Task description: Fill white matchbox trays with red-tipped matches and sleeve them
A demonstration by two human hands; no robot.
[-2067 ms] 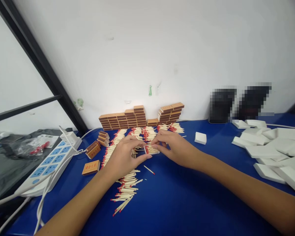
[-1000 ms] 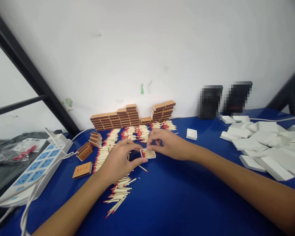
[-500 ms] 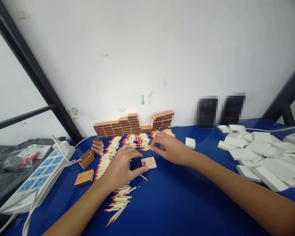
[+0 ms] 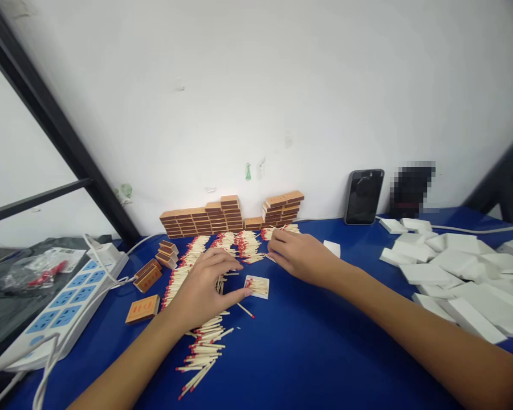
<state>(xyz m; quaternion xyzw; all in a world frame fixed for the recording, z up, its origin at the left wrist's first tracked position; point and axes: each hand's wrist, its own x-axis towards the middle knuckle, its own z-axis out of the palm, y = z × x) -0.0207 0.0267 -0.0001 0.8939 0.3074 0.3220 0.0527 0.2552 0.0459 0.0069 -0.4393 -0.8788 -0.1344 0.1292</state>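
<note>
A small white matchbox tray (image 4: 263,295) lies on the blue table, partly filled with red-tipped matches (image 4: 256,285). My left hand (image 4: 207,287) is at the tray's left, its thumb tip at the tray's edge and its fingers spread apart from the thumb. Matches show beneath that palm. Beyond the tray, my right hand (image 4: 297,255) has thumb and forefinger pinched on a match (image 4: 270,258), beside a loose pile of matches (image 4: 248,247). Its other fingers are curled. One single match (image 4: 245,311) lies just in front of the tray.
Stacked matchboxes (image 4: 200,221) stand against the wall; another matchbox (image 4: 142,309) lies left. A power strip (image 4: 64,307) with cables runs along the left. White trays (image 4: 457,267) are heaped at right, near a phone (image 4: 365,196). One white tray (image 4: 332,248) sits behind my right hand.
My right hand has closed its fingertips together by the match pile, and a match now shows at them. My left hand stays by the tray. The view has shifted slightly.
</note>
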